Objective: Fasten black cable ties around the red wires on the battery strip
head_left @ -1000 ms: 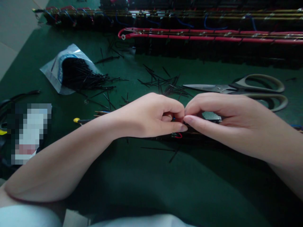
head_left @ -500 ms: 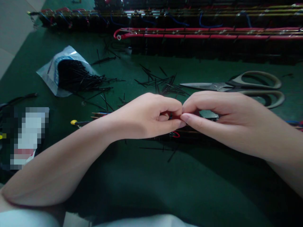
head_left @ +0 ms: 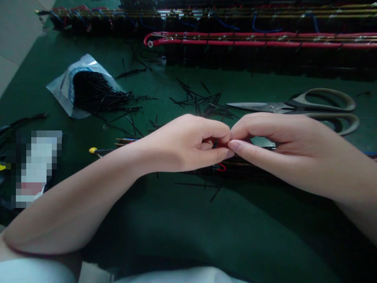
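An open, clear plastic bag [head_left: 60, 92] lies on its side, packed with thin black cable ties [head_left: 94, 92] that spill from its mouth. More ties lie strewn between bag and scissors [head_left: 277, 107], and a few on the near side. The surface [head_left: 165, 224] is dark green; pale floor tiles [head_left: 20, 35] show beyond its upper left edge. Along the far side runs a dark wired assembly with a long red cable [head_left: 250, 44] ending in a ring terminal.

The nearer wiring assembly [head_left: 247, 166], with a small red wire loop, lies crosswise beneath both hands. The left hand [head_left: 188, 143] and right hand [head_left: 294, 145] meet at their fingertips above it, each with thumb and forefinger drawn near one another; I cannot tell what, if anything, they pinch. At left, a white label [head_left: 38, 165] is pixelated, its writing unreadable.
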The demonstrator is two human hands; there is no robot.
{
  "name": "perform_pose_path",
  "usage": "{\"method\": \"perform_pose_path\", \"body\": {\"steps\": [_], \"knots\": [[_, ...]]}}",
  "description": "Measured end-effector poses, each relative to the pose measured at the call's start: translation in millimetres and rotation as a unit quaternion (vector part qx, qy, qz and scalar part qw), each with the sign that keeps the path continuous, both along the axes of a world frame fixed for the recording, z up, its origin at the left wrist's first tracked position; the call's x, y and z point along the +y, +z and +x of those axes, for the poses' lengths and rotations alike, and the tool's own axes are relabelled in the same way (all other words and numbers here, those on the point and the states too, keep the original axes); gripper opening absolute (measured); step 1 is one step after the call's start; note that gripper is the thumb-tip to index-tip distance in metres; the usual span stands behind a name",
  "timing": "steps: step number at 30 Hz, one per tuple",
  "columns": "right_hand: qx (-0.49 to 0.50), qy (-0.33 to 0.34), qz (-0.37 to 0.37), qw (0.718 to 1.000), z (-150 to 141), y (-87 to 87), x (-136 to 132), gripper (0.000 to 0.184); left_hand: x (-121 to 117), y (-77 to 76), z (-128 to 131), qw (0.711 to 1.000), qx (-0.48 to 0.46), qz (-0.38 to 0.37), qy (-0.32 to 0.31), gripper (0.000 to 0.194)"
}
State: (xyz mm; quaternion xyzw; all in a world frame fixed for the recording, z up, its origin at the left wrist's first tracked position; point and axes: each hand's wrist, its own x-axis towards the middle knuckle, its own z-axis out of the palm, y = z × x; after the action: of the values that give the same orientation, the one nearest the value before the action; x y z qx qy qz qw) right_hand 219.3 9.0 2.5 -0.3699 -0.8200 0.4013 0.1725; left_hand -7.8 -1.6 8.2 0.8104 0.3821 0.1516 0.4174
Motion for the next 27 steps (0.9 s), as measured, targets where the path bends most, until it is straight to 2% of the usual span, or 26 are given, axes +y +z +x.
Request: {"method": "perform_pose_path", "body": {"steps": [27], "knots": [[0.005, -0.005, 0.005, 1.0, -1.7, 0.9, -0.5, 0.036, 0.9, 1.4, 0.9, 1.0, 0.021, -0.007, 0.005, 0.018]]}}
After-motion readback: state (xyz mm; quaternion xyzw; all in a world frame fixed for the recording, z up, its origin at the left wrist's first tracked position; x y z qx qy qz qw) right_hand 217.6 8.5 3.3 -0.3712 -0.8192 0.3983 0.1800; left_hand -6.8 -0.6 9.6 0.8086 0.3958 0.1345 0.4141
